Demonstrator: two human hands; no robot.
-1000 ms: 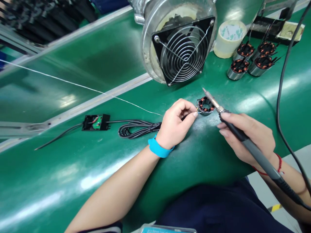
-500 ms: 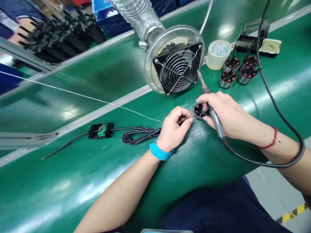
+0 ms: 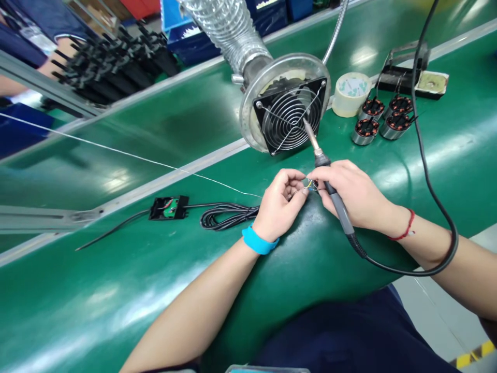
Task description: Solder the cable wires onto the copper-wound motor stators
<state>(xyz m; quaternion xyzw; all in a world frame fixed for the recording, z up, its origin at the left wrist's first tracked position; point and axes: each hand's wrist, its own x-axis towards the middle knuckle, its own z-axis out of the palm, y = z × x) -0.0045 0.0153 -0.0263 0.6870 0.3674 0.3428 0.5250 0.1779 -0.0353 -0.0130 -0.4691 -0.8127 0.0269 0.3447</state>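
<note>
My left hand [image 3: 280,207], wearing a blue wristband, is closed with thumb and fingers pinching thin wires [image 3: 309,184], some yellow and blue. A strand of solder wire [image 3: 217,182] runs into the same hand from the left. My right hand [image 3: 351,194] grips a soldering iron [image 3: 338,204], its bare tip pointing up and away in front of the fan grille. The right fingertips meet the wires close to the left ones. Beneath them a wound motor stator is mostly hidden. A coiled black cable [image 3: 223,217] leads from the left hand to an open black box [image 3: 169,207] with a green circuit board.
A fume extractor fan [image 3: 293,122] on a foil duct stands just beyond my hands. Behind right are several stators [image 3: 365,130], a tape roll [image 3: 351,93] and an iron stand with sponge [image 3: 432,83]. Black parts [image 3: 120,65] and another person's arm [image 3: 23,85] are far left.
My right hand has shifted left over the stator, covering most of it, its fingertips now at the wires. The iron's tip has swung left across the fan. My left hand keeps its pinch.
</note>
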